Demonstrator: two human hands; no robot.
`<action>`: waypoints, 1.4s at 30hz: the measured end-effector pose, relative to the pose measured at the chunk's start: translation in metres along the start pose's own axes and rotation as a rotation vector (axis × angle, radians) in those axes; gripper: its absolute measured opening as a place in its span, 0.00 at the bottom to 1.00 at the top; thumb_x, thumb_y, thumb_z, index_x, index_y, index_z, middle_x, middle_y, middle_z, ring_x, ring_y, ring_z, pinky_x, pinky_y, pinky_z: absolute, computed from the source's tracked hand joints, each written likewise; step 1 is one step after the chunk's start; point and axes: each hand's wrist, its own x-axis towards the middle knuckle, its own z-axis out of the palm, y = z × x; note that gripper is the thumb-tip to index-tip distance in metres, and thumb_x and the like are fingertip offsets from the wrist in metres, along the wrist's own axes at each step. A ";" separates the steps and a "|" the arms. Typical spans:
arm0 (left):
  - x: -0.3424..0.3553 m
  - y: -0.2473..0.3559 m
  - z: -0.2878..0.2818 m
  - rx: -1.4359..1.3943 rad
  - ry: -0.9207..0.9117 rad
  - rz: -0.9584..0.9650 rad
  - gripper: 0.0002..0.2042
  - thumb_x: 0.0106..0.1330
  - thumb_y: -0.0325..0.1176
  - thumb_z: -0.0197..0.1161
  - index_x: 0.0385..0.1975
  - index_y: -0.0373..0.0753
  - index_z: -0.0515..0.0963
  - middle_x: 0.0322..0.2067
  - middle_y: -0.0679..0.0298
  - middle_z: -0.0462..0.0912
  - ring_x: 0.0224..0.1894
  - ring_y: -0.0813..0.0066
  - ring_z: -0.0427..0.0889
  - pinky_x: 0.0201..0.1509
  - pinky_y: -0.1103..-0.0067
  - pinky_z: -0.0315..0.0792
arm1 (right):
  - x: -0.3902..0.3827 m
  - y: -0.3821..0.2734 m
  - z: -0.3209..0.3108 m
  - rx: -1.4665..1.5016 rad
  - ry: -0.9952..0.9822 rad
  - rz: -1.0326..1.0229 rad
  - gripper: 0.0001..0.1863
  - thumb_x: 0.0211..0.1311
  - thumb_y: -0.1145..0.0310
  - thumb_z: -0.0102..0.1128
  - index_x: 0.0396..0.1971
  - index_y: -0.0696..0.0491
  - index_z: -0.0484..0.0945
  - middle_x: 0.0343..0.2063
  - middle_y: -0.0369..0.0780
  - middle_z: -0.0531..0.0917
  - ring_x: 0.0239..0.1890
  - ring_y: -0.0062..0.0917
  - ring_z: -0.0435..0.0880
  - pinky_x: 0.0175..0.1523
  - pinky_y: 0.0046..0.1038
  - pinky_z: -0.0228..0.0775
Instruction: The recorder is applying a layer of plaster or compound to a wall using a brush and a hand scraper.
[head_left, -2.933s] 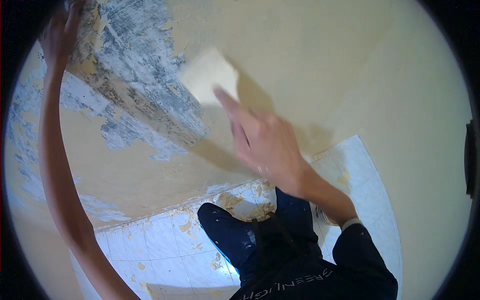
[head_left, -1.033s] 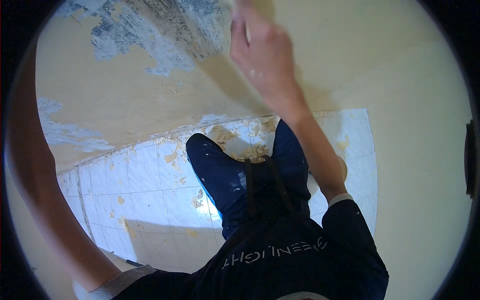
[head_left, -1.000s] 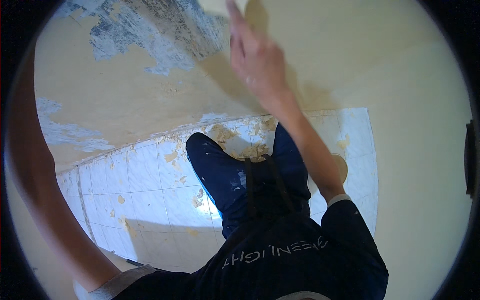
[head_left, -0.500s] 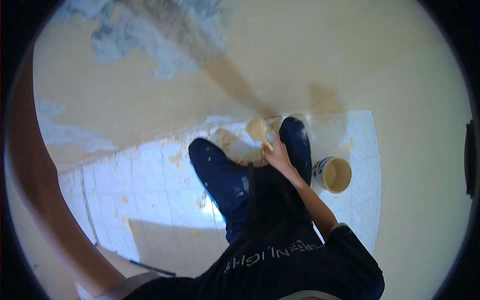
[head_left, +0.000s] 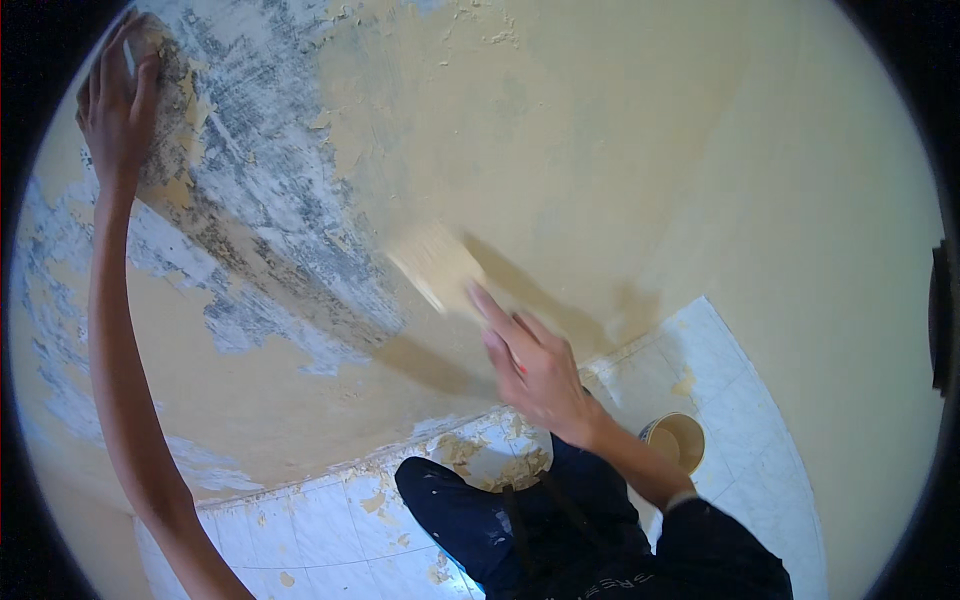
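Note:
My right hand (head_left: 540, 370) grips a wide, flat, cream-coloured tool (head_left: 440, 268), held up close to the wall. Blur hides whether its head is bristle or blade; a small red spot shows by the palm. At the upper left, my left hand (head_left: 120, 115) is raised to the wall, its fingers curled around a small pale strip (head_left: 129, 58) that I cannot make out. Around that hand the cream wall (head_left: 600, 150) is stripped to a patchy grey and white surface (head_left: 270, 140), with ragged paint edges.
A round tub (head_left: 688, 440) with cream-coloured contents stands on the white tiled floor (head_left: 740, 400), right of my legs (head_left: 460, 505). Paint flakes (head_left: 460, 450) litter the floor along the wall's foot. A dark object (head_left: 940, 320) shows at the right rim.
My right hand has lifted the flat tool from low between my legs up to the wall. The view has shifted upward, bringing my left hand and more stripped wall into sight.

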 end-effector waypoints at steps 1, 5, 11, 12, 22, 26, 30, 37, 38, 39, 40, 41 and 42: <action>0.003 0.003 -0.004 -0.026 -0.035 -0.003 0.24 0.73 0.55 0.50 0.67 0.59 0.69 0.66 0.67 0.72 0.67 0.57 0.70 0.72 0.59 0.55 | 0.029 -0.015 0.003 -0.009 0.110 -0.104 0.31 0.65 0.78 0.57 0.69 0.48 0.68 0.24 0.43 0.71 0.20 0.31 0.71 0.26 0.33 0.69; 0.011 0.015 -0.011 -0.070 0.003 0.037 0.23 0.74 0.55 0.50 0.67 0.60 0.68 0.66 0.68 0.72 0.68 0.55 0.69 0.73 0.59 0.54 | 0.124 -0.046 0.003 -0.105 0.268 -0.245 0.32 0.64 0.78 0.57 0.69 0.48 0.67 0.24 0.43 0.72 0.20 0.33 0.74 0.27 0.36 0.70; 0.010 0.023 -0.015 -0.089 0.019 0.007 0.23 0.74 0.55 0.50 0.66 0.61 0.69 0.67 0.72 0.70 0.69 0.62 0.67 0.73 0.61 0.55 | 0.080 -0.033 0.008 -0.343 -0.034 -0.039 0.33 0.64 0.75 0.53 0.71 0.48 0.63 0.26 0.48 0.76 0.22 0.40 0.79 0.29 0.41 0.74; 0.010 0.024 -0.016 -0.076 -0.008 -0.019 0.23 0.75 0.55 0.49 0.66 0.59 0.70 0.68 0.69 0.70 0.69 0.61 0.67 0.73 0.62 0.54 | 0.059 -0.031 0.004 -0.361 -0.164 0.059 0.33 0.64 0.76 0.53 0.71 0.48 0.64 0.25 0.49 0.77 0.22 0.41 0.79 0.30 0.43 0.74; 0.013 0.028 -0.020 -0.074 -0.008 -0.033 0.23 0.75 0.55 0.49 0.66 0.58 0.70 0.68 0.69 0.70 0.69 0.63 0.67 0.73 0.64 0.54 | 0.142 -0.044 -0.020 -0.264 0.144 -0.185 0.31 0.65 0.75 0.53 0.69 0.46 0.67 0.22 0.46 0.79 0.23 0.41 0.80 0.31 0.41 0.73; 0.012 0.026 -0.020 -0.071 -0.015 -0.034 0.23 0.76 0.55 0.49 0.66 0.58 0.70 0.68 0.68 0.70 0.69 0.63 0.67 0.73 0.63 0.54 | 0.102 -0.016 0.008 -0.354 0.102 -0.092 0.34 0.64 0.75 0.54 0.71 0.45 0.62 0.20 0.47 0.77 0.22 0.42 0.79 0.31 0.42 0.73; 0.009 0.026 -0.018 -0.052 0.001 -0.035 0.23 0.76 0.54 0.49 0.67 0.58 0.69 0.68 0.68 0.70 0.69 0.63 0.67 0.74 0.63 0.54 | -0.001 0.002 0.017 -0.240 -0.420 0.174 0.37 0.62 0.74 0.54 0.73 0.47 0.58 0.25 0.52 0.81 0.23 0.50 0.82 0.33 0.47 0.76; 0.008 0.019 -0.014 -0.059 -0.016 -0.020 0.21 0.74 0.53 0.52 0.66 0.63 0.69 0.68 0.75 0.69 0.69 0.64 0.67 0.73 0.62 0.56 | 0.076 -0.010 -0.048 -0.151 0.086 -0.140 0.30 0.67 0.72 0.51 0.70 0.46 0.65 0.24 0.51 0.81 0.25 0.46 0.82 0.33 0.45 0.76; 0.008 0.019 -0.014 -0.061 -0.015 -0.021 0.21 0.74 0.53 0.52 0.66 0.63 0.69 0.68 0.75 0.69 0.69 0.64 0.67 0.73 0.62 0.56 | 0.100 -0.006 -0.057 -0.208 0.134 -0.112 0.29 0.67 0.72 0.51 0.70 0.46 0.65 0.24 0.50 0.81 0.25 0.46 0.82 0.34 0.45 0.76; 0.008 0.018 -0.014 -0.060 -0.016 -0.025 0.21 0.74 0.53 0.52 0.65 0.63 0.69 0.68 0.75 0.69 0.69 0.64 0.67 0.73 0.62 0.56 | 0.115 -0.003 -0.062 -0.253 0.255 -0.228 0.29 0.67 0.72 0.51 0.69 0.46 0.65 0.24 0.50 0.81 0.25 0.46 0.82 0.34 0.45 0.76; 0.007 0.018 -0.014 -0.059 -0.015 -0.031 0.21 0.74 0.53 0.52 0.65 0.63 0.69 0.68 0.75 0.69 0.69 0.64 0.67 0.73 0.63 0.56 | 0.122 0.002 -0.065 -0.257 0.218 -0.148 0.29 0.67 0.72 0.51 0.69 0.46 0.65 0.24 0.50 0.81 0.25 0.46 0.82 0.34 0.45 0.76; 0.008 0.018 -0.014 -0.061 -0.011 -0.035 0.21 0.74 0.53 0.52 0.65 0.63 0.69 0.68 0.75 0.69 0.69 0.64 0.67 0.73 0.63 0.56 | 0.123 0.008 -0.066 -0.287 0.164 -0.123 0.29 0.68 0.72 0.51 0.70 0.46 0.65 0.24 0.50 0.81 0.25 0.46 0.82 0.34 0.45 0.76; 0.008 0.019 -0.014 -0.053 -0.017 -0.026 0.21 0.74 0.53 0.52 0.65 0.63 0.70 0.68 0.75 0.69 0.69 0.65 0.67 0.73 0.63 0.56 | 0.119 0.013 -0.066 -0.309 0.163 -0.172 0.29 0.68 0.72 0.50 0.70 0.46 0.65 0.23 0.51 0.80 0.25 0.46 0.82 0.35 0.46 0.76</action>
